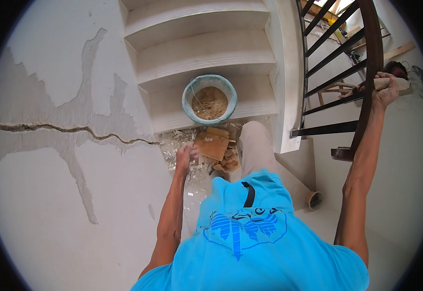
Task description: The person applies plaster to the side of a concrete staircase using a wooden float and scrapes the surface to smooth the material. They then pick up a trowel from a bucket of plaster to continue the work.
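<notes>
My left hand (187, 154) hangs beside the cracked wall, its fingers curled together. Whatever they may hold is hidden. Just right of it, a square brown board (212, 144) lies over broken pieces on the littered landing. My right hand (387, 90), stretched out to the upper right by the dark handrail (372, 53), is closed around a pale, block-like piece (396, 84) that I cannot name more exactly. A round bucket (187, 99) with a bluish rim stands on the lowest stair step, partly filled with a tan, lumpy mix.
Pale stairs (201, 53) rise ahead. On the left, a long crack (51, 127) crosses the wall through grey patches. Black railing bars (335, 99) stand on the right, with planks (400, 50) beyond them. A pipe end (313, 200) sits near my leg.
</notes>
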`<state>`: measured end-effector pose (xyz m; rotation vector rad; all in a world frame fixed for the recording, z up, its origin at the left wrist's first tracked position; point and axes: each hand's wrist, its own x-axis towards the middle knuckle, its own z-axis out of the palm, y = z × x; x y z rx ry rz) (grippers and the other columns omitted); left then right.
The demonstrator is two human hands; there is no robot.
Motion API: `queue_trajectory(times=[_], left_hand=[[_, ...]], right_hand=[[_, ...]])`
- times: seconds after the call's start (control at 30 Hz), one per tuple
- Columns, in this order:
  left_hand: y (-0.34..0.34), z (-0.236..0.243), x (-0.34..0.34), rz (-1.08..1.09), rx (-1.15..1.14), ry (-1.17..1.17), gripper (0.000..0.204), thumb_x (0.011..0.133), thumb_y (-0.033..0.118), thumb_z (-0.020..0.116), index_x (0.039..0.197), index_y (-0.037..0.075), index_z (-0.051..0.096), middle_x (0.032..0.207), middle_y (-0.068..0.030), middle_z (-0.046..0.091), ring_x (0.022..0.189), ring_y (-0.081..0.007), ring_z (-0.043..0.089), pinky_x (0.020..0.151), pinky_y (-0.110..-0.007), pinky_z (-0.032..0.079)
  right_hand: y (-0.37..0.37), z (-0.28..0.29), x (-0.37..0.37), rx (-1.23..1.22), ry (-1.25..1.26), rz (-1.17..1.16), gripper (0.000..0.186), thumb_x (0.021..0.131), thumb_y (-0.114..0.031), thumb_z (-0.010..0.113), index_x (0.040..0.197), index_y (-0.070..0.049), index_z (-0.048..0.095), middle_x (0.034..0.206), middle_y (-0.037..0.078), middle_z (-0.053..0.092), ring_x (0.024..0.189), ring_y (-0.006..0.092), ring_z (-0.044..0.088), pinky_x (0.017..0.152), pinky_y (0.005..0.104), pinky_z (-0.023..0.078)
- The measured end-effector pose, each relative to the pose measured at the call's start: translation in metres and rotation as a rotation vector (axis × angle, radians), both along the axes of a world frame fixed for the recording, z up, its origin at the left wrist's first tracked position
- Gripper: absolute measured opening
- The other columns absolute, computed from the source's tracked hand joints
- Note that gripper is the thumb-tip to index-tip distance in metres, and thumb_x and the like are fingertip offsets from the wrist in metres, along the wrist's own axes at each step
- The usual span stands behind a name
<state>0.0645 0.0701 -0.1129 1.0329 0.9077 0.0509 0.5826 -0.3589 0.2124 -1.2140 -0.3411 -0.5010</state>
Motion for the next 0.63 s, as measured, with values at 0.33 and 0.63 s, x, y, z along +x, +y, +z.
queue_trajectory(times=[0.33,0.63], left_hand=[[0.047,-0.011,0.140,0.121,0.103,-0.039,0.059,0.092,0.041,0.055,0.129,-0.002,0.041,0.128,-0.0193,0.047,0.114,-0.0292,0.050,0.087,-0.040,0.047],[0.087,-0.038,0.211,0.035,-0.225,-0.091,0.061,0.083,0.043,0.068,0.130,0.010,0.047,0.134,-0.0118,0.049,0.121,-0.0251,0.046,0.088,-0.039,0.044]], right_hand=[[-0.020,-0.007,0.006,-0.044,0.023,0.092,0.026,0.082,-0.019,0.054,0.083,0.006,0.056,0.081,0.017,0.056,0.083,0.0312,0.060,0.076,0.0381,0.053],[-0.037,0.017,0.030,0.110,0.218,0.004,0.038,0.074,-0.026,0.057,0.087,0.009,0.055,0.105,0.027,0.059,0.107,0.0420,0.057,0.097,0.0585,0.040]])
